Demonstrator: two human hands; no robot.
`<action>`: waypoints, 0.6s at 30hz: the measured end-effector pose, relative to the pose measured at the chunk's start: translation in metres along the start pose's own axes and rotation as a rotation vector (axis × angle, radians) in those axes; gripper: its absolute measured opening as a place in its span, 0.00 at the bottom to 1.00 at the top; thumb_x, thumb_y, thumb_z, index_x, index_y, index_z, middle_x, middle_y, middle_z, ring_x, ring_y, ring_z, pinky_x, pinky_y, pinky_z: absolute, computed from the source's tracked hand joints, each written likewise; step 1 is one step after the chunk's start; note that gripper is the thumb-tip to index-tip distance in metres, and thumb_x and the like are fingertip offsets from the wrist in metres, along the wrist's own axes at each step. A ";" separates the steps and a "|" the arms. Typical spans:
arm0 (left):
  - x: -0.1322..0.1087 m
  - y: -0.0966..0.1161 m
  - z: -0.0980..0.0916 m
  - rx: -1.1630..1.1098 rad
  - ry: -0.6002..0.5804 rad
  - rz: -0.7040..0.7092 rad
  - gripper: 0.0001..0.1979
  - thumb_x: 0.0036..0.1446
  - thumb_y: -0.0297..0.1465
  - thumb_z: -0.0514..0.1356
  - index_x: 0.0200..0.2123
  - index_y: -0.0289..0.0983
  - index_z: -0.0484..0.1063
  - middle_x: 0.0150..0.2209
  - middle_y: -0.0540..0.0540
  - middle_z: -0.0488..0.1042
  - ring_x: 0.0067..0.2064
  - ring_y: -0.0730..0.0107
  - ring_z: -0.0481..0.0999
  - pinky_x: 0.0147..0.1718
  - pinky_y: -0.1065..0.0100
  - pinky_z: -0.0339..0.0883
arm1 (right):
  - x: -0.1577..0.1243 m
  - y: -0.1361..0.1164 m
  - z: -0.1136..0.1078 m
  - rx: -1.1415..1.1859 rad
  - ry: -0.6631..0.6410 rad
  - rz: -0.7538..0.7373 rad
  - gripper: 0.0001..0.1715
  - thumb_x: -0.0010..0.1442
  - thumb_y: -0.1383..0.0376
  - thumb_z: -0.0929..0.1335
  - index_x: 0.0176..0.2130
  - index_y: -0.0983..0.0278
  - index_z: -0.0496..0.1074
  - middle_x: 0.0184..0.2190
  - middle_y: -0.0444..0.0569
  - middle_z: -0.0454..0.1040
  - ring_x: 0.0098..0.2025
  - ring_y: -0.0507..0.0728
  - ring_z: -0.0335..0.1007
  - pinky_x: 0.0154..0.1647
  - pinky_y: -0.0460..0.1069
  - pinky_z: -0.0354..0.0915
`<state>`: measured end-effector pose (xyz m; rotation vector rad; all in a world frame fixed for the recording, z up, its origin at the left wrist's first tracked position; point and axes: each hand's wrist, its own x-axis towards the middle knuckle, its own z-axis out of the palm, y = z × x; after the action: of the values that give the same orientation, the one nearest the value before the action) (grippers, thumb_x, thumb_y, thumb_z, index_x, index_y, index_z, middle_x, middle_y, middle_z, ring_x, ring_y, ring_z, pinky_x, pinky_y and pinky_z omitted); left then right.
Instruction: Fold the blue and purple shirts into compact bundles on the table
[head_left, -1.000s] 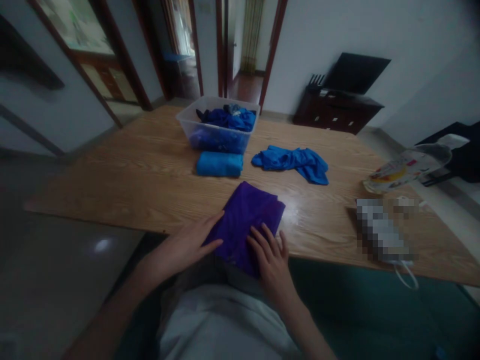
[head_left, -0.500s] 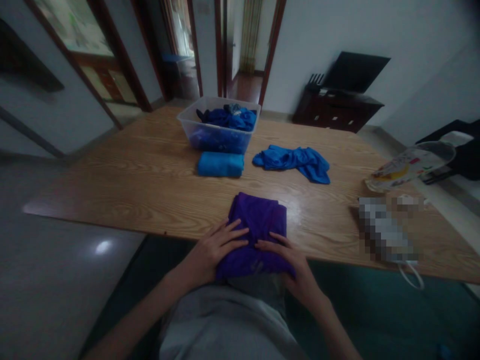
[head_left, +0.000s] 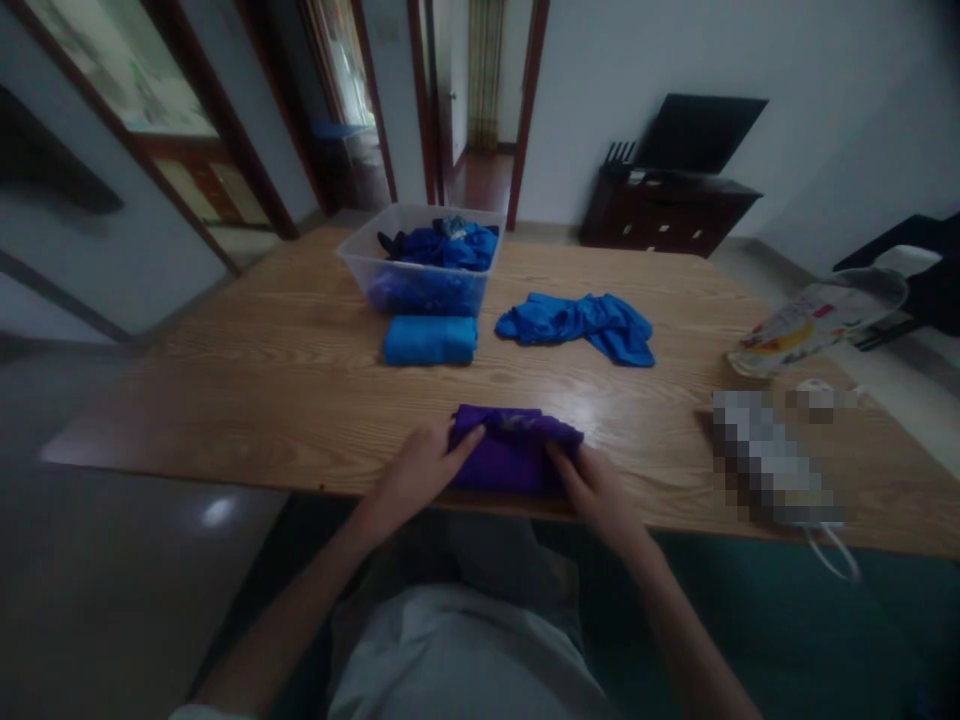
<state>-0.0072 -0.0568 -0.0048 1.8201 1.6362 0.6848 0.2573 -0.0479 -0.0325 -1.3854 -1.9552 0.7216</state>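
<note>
A purple cloth (head_left: 502, 462) lies folded over at the table's near edge, its far edge bunched. My left hand (head_left: 431, 462) grips its left side, the thumb on top and the other fingers hidden. On the right side, my right hand (head_left: 589, 472) is closed on the same cloth, fingers partly tucked under the fold. Beyond it are a rolled bright blue cloth (head_left: 430, 340) and, to the right, a crumpled blue cloth (head_left: 577, 322).
A clear plastic bin (head_left: 360, 255) full of blue clothes stands behind the roll on the wooden table (head_left: 247, 400). At the right are a clear printed container (head_left: 802, 325) and a blurred-out object with a white strap (head_left: 772, 460).
The near part of the purple cloth has been folded away from me, making it shorter. Both hands have gone from lying flat on it to gripping its sides. The view has shifted slightly.
</note>
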 end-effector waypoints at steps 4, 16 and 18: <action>0.029 -0.001 0.013 0.053 0.064 -0.101 0.18 0.74 0.43 0.57 0.48 0.36 0.81 0.47 0.37 0.86 0.52 0.50 0.85 0.52 0.59 0.74 | 0.021 0.003 0.007 0.048 0.036 0.041 0.22 0.74 0.49 0.61 0.43 0.61 0.75 0.40 0.54 0.84 0.42 0.66 0.81 0.41 0.55 0.71; 0.023 -0.007 0.025 0.418 0.334 -0.058 0.23 0.70 0.47 0.62 0.59 0.38 0.69 0.51 0.37 0.81 0.52 0.48 0.83 0.53 0.55 0.75 | 0.024 -0.002 0.022 -0.505 0.135 0.103 0.31 0.77 0.56 0.59 0.71 0.67 0.59 0.42 0.59 0.82 0.40 0.67 0.81 0.36 0.55 0.71; 0.017 -0.006 0.022 0.429 0.407 0.092 0.22 0.72 0.43 0.60 0.62 0.38 0.68 0.62 0.35 0.76 0.63 0.49 0.76 0.62 0.52 0.69 | 0.020 -0.008 0.018 -0.525 0.206 0.005 0.31 0.77 0.56 0.60 0.71 0.67 0.61 0.53 0.65 0.78 0.49 0.70 0.80 0.44 0.59 0.74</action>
<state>0.0063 -0.0414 -0.0251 2.1715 2.1024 0.8361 0.2338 -0.0330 -0.0349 -1.6847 -2.0528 0.0498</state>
